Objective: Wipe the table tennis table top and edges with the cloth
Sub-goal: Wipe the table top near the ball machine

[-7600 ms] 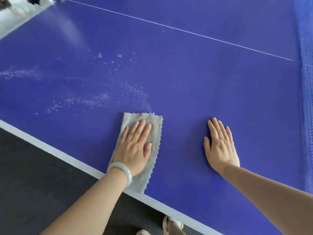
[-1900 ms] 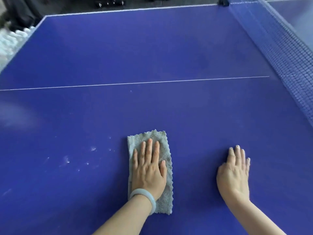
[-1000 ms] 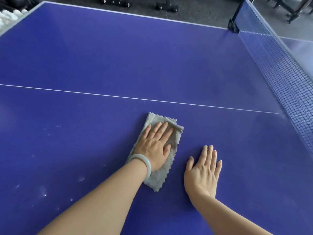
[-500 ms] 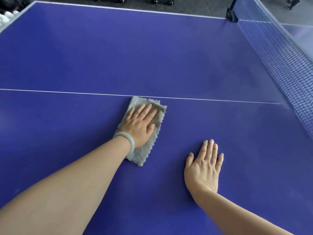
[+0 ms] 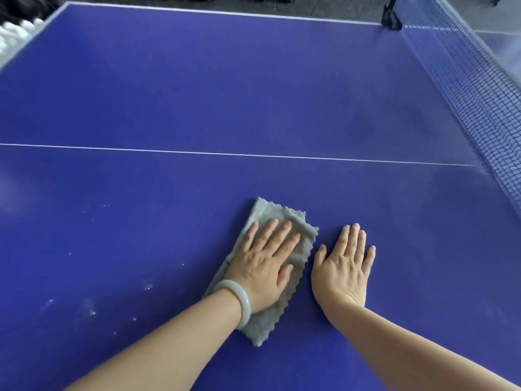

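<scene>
A folded grey cloth point(image 5: 267, 211) lies flat on the blue table tennis table top point(image 5: 253, 88), on the near side of the white centre line point(image 5: 197, 153). My left hand point(image 5: 266, 263), with a pale bangle on the wrist, presses on the cloth with straight spread fingers. My right hand point(image 5: 345, 263) rests flat on the bare table just right of the cloth, fingers straight and holding nothing.
The net point(image 5: 479, 88) runs along the right side, clamped by a black post point(image 5: 390, 16) at the far corner. Small white specks point(image 5: 90, 309) dot the table to the left of my arm. White edge lines border the far and left sides.
My left hand has pulled the cloth back from the centre line toward me and to the right, close beside my right hand, which has stayed flat in place.
</scene>
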Available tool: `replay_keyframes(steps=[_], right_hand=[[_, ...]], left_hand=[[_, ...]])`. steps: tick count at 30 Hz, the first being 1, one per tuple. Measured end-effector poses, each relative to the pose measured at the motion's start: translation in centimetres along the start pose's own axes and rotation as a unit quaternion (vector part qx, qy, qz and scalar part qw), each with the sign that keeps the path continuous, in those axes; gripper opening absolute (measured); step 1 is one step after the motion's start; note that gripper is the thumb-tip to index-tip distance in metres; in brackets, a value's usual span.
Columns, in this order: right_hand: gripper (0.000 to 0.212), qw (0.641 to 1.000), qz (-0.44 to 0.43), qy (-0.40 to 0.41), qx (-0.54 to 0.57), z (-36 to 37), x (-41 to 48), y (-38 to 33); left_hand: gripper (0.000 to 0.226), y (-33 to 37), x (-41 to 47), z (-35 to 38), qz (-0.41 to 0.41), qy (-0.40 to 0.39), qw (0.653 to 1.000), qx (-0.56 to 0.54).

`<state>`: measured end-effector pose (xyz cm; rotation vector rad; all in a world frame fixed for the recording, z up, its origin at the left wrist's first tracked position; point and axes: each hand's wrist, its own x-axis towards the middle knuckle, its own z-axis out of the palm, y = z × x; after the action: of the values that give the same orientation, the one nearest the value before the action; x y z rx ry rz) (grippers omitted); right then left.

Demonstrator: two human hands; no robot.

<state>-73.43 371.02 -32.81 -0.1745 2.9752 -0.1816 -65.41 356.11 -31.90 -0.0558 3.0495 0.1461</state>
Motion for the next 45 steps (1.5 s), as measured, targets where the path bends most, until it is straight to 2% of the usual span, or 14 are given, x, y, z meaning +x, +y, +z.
replay_keyframes(steps=[2, 3, 6, 8, 10, 14, 18, 24, 29, 34, 37, 40, 45], right_hand=[[0.069, 1.0, 0.001, 0.002, 0.001, -0.1, 0.0, 0.0], [0.069, 1.0, 0.0, 0.004, -0.002, 0.0, 0.0, 0.0], [0.069, 1.0, 0.003, 0.004, -0.013, 0.0, 0.0, -0.2], [0.068, 1.0, 0.004, 0.0, -0.014, 0.0, 0.0, -0.3], [0.068, 1.0, 0.003, -0.003, -0.012, -0.3, 0.0, -0.3], [0.068, 1.0, -0.003, -0.004, -0.003, -0.5, -0.1, -0.3], [0.068, 1.0, -0.008, -0.005, 0.007, -0.5, 0.1, -0.3], [0.067, 0.999, -0.03, 0.006, 0.043, -0.7, -0.1, 0.1], [0.062, 0.984, -0.176, -0.006, 0.024, -0.6, -3.5, 2.1], [0.059, 0.966, -0.254, -0.019, 0.041, 1.0, -14.3, 5.3], [0.061, 0.966, -0.259, -0.004, 0.029, 2.3, -18.5, 5.8], [0.063, 0.967, -0.255, -0.017, 0.013, 2.4, -18.5, 5.7], [0.062, 0.968, -0.249, -0.024, -0.013, 2.0, -18.5, 5.5]], left_hand=[[0.063, -3.4, -1.3, -0.3, 0.013, 0.001, 1.0, 0.022], [0.063, -5.6, -1.6, -0.5, -0.027, -0.002, 0.999, 0.033], [0.062, -10.3, -2.5, -1.5, -0.25, -0.001, 0.968, 0.02], [0.063, -8.4, -3.4, -1.4, -0.317, 0.008, 0.948, 0.004], [0.063, -3.3, -4.8, -0.7, -0.303, 0.022, 0.953, -0.012], [0.064, 6.5, -10.8, 0.9, -0.16, 0.033, 0.986, -0.045], [0.068, 7.6, -16.0, 1.9, -0.083, 0.021, 0.995, -0.045], [0.067, 7.6, -15.9, 1.5, -0.101, -0.006, 0.994, -0.041], [0.065, 7.6, -16.1, 1.7, -0.109, -0.006, 0.993, -0.032], [0.063, 7.7, -16.0, 2.0, -0.116, 0.001, 0.992, -0.049], [0.062, 7.7, -16.1, 2.0, -0.12, 0.006, 0.992, -0.047], [0.061, 7.8, -16.4, 2.0, -0.141, 0.014, 0.989, -0.048], [0.06, 4.7, -20.5, 2.2, -0.216, 0.038, 0.975, -0.029]])
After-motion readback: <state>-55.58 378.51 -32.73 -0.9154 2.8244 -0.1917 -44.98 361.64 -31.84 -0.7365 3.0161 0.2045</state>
